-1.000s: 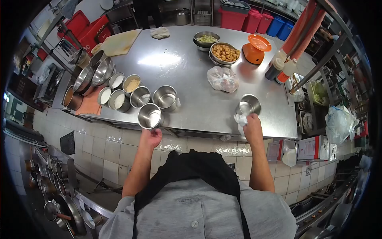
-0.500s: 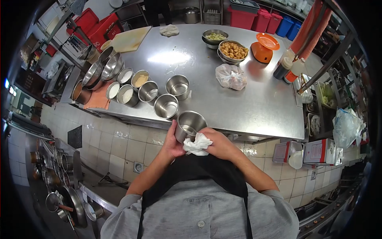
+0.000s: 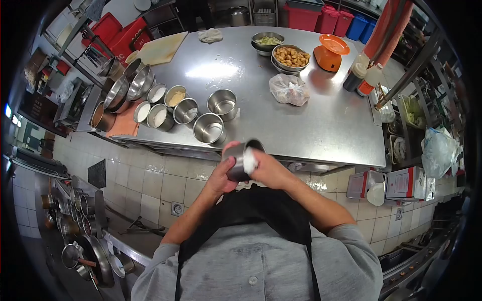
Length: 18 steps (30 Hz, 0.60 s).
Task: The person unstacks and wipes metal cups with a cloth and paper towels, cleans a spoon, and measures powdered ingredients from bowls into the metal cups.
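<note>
My left hand (image 3: 224, 173) is wrapped round the side of a stainless steel pot (image 3: 237, 161), held in front of my apron near the table's front edge. The pot is tilted on its side, its mouth turned to the right. A white cloth (image 3: 250, 160) is bunched in my right hand (image 3: 271, 170) and pressed at the pot's mouth; motion blurs it, and some fingers are hidden. Just beyond my hands, two empty steel pots, a nearer one (image 3: 209, 129) and a farther one (image 3: 222, 104), stand upright on the steel table (image 3: 301, 135).
Pots of white and tan powder (image 3: 175, 96) stand at left beside stacked steel bowls (image 3: 141, 83). Farther back are a cutting board (image 3: 159, 49), a bowl of browned chunks (image 3: 291, 57), a plastic bag (image 3: 289, 90) and an orange scale (image 3: 327, 59). Sauce bottles (image 3: 370, 80) stand at the right edge.
The pot has turned from upright onto its side. My right hand has brought the white cloth up from below the pot to its mouth.
</note>
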Available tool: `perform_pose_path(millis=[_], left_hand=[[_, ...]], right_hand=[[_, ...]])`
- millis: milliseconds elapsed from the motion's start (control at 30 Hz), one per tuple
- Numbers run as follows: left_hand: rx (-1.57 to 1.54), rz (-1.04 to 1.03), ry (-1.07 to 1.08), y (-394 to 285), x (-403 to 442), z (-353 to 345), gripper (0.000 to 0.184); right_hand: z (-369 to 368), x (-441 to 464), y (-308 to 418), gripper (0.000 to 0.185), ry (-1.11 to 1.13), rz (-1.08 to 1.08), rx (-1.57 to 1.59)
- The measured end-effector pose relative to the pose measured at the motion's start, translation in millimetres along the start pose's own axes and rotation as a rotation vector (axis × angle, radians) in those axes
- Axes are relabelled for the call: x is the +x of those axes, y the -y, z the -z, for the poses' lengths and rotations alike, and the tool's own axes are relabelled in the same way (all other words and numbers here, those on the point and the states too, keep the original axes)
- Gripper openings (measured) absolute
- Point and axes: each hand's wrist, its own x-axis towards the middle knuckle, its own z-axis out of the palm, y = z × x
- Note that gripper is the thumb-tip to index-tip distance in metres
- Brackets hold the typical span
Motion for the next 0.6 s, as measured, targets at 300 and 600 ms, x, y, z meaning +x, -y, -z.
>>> perform_pose_path(millis=[300,600], left_hand=[[-0.101,0.255,-0.028,-6.9,4.6,-19.2,0.064],[-0.091,0.215,-0.062,2.6,3.2,-4.8,0.060]], right_hand=[[14.0,0.2,-19.6,0.038,-0.023,0.214,-1.116],[11.2,13.2,-43.6,0.027,-0.171,0.375,-0.651]])
